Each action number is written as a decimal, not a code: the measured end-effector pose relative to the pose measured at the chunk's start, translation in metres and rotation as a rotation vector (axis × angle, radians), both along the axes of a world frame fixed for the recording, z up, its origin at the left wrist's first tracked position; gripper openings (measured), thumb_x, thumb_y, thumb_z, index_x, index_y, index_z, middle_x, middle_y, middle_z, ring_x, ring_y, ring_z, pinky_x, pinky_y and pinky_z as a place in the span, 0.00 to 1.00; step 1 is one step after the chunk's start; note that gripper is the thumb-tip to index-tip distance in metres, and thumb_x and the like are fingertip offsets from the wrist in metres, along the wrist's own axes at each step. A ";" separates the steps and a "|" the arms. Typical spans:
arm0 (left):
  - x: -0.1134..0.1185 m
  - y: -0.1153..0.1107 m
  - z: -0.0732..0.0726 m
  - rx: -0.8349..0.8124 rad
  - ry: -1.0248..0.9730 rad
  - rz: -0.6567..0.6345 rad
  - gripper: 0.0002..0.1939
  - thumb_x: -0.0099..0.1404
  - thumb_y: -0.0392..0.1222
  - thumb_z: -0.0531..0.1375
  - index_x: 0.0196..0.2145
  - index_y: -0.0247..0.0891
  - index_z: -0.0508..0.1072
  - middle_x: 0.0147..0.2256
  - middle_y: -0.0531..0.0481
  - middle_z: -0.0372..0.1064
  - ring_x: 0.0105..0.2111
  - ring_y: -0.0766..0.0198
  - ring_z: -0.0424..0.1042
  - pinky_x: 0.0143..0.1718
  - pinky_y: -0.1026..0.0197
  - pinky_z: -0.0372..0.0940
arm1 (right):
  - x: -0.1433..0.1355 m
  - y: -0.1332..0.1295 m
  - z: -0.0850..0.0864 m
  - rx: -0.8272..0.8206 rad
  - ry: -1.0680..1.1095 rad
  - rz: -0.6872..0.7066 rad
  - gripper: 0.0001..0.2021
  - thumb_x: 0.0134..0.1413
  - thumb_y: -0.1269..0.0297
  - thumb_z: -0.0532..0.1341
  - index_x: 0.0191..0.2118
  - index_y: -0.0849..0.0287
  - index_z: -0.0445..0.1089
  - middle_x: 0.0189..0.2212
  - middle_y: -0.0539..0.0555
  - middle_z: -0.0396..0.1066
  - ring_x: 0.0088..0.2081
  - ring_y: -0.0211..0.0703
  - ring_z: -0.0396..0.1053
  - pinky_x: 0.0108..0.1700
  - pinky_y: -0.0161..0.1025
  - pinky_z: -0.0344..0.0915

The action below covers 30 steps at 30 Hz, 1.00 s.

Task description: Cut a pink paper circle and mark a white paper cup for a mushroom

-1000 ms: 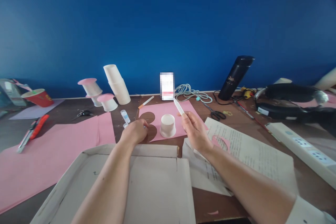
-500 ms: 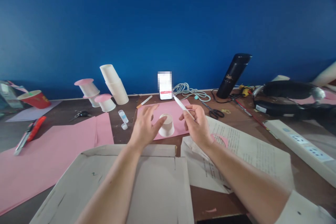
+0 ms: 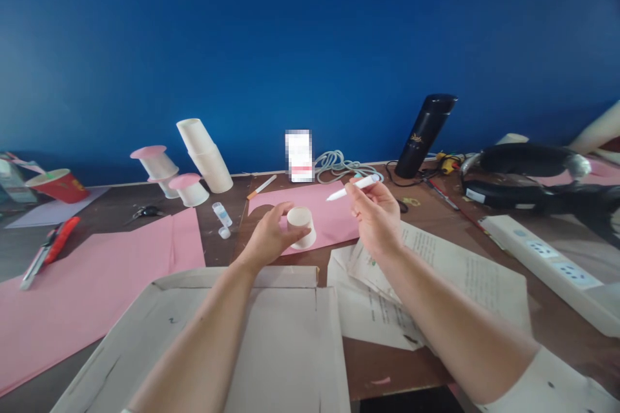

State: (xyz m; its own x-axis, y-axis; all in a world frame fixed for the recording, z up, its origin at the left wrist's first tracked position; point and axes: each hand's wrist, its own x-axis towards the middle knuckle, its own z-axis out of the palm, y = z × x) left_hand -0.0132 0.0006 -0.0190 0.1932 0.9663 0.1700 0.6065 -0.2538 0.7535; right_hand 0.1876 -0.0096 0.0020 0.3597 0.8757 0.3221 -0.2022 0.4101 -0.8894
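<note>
A white paper cup (image 3: 299, 218) stands upside down on a pink paper sheet (image 3: 336, 216) that has a curved cut at its left edge. The thumb and fingers of my left hand (image 3: 266, 233) are closed around the cup's left side. Pinched in my right hand (image 3: 380, 214) is a white pen (image 3: 340, 193), its tip pointing left, raised above the sheet and apart from the cup. Left of the sheet lie an orange-ended white stick (image 3: 261, 187) and a small clear tube (image 3: 221, 214) with its cap off beside it.
Stacked cups (image 3: 208, 158), pink-topped cups (image 3: 186, 188) and a red cup (image 3: 68, 186) stand left. A phone (image 3: 300, 158) leans at the wall near a coiled cable (image 3: 339, 164). A black flask (image 3: 422, 139) and power strip (image 3: 542, 264) are right. Grey cardboard (image 3: 290, 342) lies in front.
My left hand has closed onto the cup. My right hand has turned the pen from pointing up and left to lying nearly level, and moved slightly right. The view has shifted slightly.
</note>
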 end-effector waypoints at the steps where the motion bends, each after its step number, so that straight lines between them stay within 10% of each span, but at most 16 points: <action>1: 0.000 0.000 0.001 -0.011 -0.002 -0.009 0.29 0.51 0.57 0.63 0.50 0.44 0.68 0.49 0.47 0.68 0.48 0.53 0.67 0.47 0.54 0.63 | 0.000 0.000 0.000 0.000 0.000 0.018 0.10 0.46 0.59 0.67 0.35 0.56 0.72 0.24 0.46 0.62 0.20 0.28 0.54 0.20 0.30 0.53; 30: 0.001 -0.002 0.011 -0.015 0.018 0.007 0.22 0.51 0.53 0.63 0.43 0.42 0.73 0.44 0.48 0.72 0.42 0.54 0.69 0.41 0.56 0.64 | -0.005 -0.012 -0.006 0.027 -0.224 0.080 0.06 0.52 0.62 0.61 0.30 0.57 0.65 0.17 0.43 0.58 0.19 0.31 0.55 0.21 0.32 0.52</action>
